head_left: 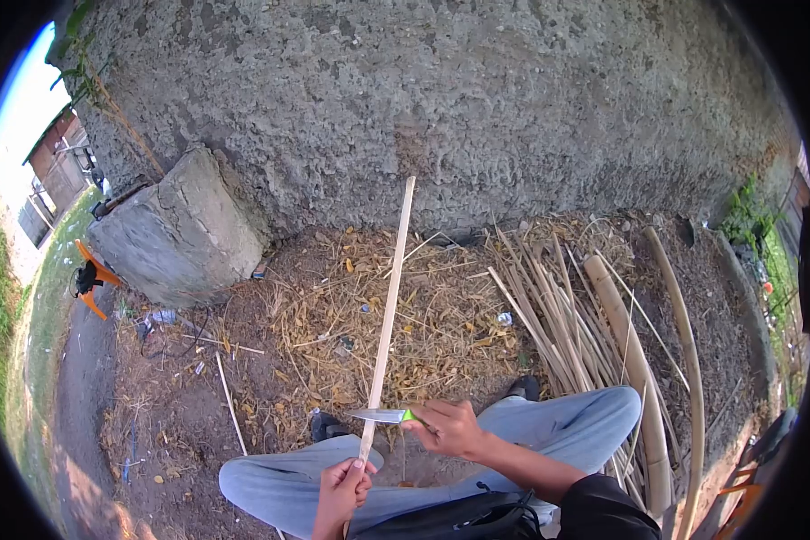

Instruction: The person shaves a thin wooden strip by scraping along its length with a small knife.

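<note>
My left hand [342, 487] is closed around the lower end of a long, pale bamboo strip [390, 310], which points up and away toward the wall. In my right hand [447, 428] is a knife [379, 415] with a bright green handle, most of it hidden by my fingers. The blade points left and lies across the strip a little above my left hand. Whether the edge cuts into the strip I cannot tell. Both hands are between my bent knees, in front of grey trousers [558, 432].
Split bamboo strips [549, 315] lie in a pile at the right, beside a thick bamboo pole [634, 360] and a curved pole [679, 333]. A rough wall [513, 108] stands ahead. A concrete block [184, 229] is at the left, near an orange-legged object [90, 279]. Shavings and leaves cover the ground.
</note>
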The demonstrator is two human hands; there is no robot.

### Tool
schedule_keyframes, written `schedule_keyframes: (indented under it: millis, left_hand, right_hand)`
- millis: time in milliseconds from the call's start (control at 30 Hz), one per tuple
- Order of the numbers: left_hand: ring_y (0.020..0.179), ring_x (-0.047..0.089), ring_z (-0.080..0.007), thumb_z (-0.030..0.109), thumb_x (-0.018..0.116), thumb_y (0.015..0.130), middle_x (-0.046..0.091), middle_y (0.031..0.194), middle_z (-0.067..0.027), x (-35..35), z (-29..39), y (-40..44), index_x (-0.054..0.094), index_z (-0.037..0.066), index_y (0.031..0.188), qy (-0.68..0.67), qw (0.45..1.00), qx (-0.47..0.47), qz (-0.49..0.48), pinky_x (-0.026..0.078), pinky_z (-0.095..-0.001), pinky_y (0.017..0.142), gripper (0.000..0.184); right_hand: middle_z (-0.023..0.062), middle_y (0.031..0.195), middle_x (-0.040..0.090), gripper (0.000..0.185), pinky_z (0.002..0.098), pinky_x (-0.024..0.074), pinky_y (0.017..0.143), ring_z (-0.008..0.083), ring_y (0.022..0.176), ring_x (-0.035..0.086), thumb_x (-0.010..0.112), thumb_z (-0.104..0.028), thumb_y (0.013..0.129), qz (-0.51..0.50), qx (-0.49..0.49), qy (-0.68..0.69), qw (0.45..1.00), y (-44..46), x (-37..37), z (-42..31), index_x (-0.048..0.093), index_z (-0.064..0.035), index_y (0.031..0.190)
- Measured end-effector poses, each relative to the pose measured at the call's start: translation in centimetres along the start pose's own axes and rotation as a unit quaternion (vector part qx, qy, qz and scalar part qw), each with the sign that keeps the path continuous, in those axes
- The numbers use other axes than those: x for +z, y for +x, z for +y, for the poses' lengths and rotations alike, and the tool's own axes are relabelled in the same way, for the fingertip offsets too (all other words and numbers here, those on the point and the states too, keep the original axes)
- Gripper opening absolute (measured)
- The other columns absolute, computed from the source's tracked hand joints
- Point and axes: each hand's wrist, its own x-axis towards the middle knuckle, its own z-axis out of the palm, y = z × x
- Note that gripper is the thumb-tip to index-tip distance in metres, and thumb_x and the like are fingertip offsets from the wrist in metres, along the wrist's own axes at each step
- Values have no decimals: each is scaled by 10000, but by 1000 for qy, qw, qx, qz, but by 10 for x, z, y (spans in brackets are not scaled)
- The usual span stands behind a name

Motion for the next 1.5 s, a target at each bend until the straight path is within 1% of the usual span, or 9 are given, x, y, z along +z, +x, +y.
schedule_keyframes:
  millis: [133, 300, 367, 933, 1067, 1167, 1233, 1367, 1500]
  left_hand:
    - [439, 290, -32, 208, 473, 1062, 394, 586, 28, 1, -2, 0, 603, -31, 974, -73, 995, -54, -49, 210, -229, 395, 286]
    - [477, 324, -31, 204, 477, 1062, 411, 595, 31, 6, -7, -1, 613, -22, 956, -72, 994, -59, -59, 240, -224, 426, 284]
    - [455, 369, -29, 311, 505, 1049, 454, 613, 65, 12, -8, -4, 589, 95, 915, -31, 998, -33, -40, 262, -216, 401, 268]
    - [483, 376, -14, 337, 503, 1053, 429, 623, 80, 8, -18, -24, 604, 90, 965, 64, 997, -4, -46, 275, -198, 423, 281]
    - [493, 377, -13, 334, 520, 1048, 436, 630, 79, 9, -10, -27, 612, 85, 955, 67, 997, -7, -48, 282, -198, 430, 282]
    - [505, 377, -11, 313, 532, 1045, 434, 636, 82, 10, -10, -31, 611, 82, 924, 54, 998, -11, -42, 293, -201, 446, 272]
    - [516, 380, -11, 299, 534, 1044, 441, 639, 84, 8, -14, -39, 614, 80, 921, 67, 997, 7, -42, 297, -202, 457, 264]
    - [554, 392, -10, 267, 540, 1041, 457, 649, 87, -6, -25, -44, 630, 75, 921, 81, 993, 19, -78, 303, -201, 488, 244]
    - [565, 395, -18, 271, 541, 1040, 464, 644, 84, -5, -16, -49, 634, 75, 896, 106, 992, 41, -51, 297, -212, 494, 260]
  right_hand:
    - [22, 630, 571, 260, 320, 412, 403, 183, 462, 556, 787, -242, 815, -13, -70, -21, 997, -1, 6, -1, 712, -50, 973]
    - [16, 614, 545, 250, 334, 416, 393, 186, 470, 579, 785, -275, 817, 5, -61, -96, 994, 11, -6, 6, 697, -68, 925]
    - [14, 617, 546, 263, 336, 424, 384, 192, 479, 600, 783, -304, 823, 11, -55, -117, 992, 14, -9, 9, 688, -77, 916]
    - [29, 629, 588, 183, 337, 363, 361, 177, 414, 515, 740, -253, 886, 135, 32, -139, 981, 32, -25, 63, 703, -74, 896]
    - [36, 620, 590, 182, 340, 366, 366, 180, 408, 516, 753, -243, 875, 107, 23, -166, 980, 38, -31, 65, 709, -68, 897]
    - [50, 630, 609, 158, 340, 376, 373, 190, 412, 527, 756, -204, 870, 127, 2, -174, 977, 45, -33, 71, 715, -54, 897]
    - [67, 635, 619, 134, 342, 384, 380, 206, 417, 536, 746, -165, 874, 217, 32, -170, 961, 54, -41, 87, 724, -39, 914]
    - [93, 630, 623, 153, 353, 387, 394, 225, 426, 550, 736, -157, 884, 215, 77, -190, 955, 59, -63, 108, 732, -16, 942]
    - [101, 645, 634, 157, 356, 404, 416, 241, 446, 564, 730, -157, 890, 217, 34, -209, 953, 63, -76, 120, 729, -6, 934]
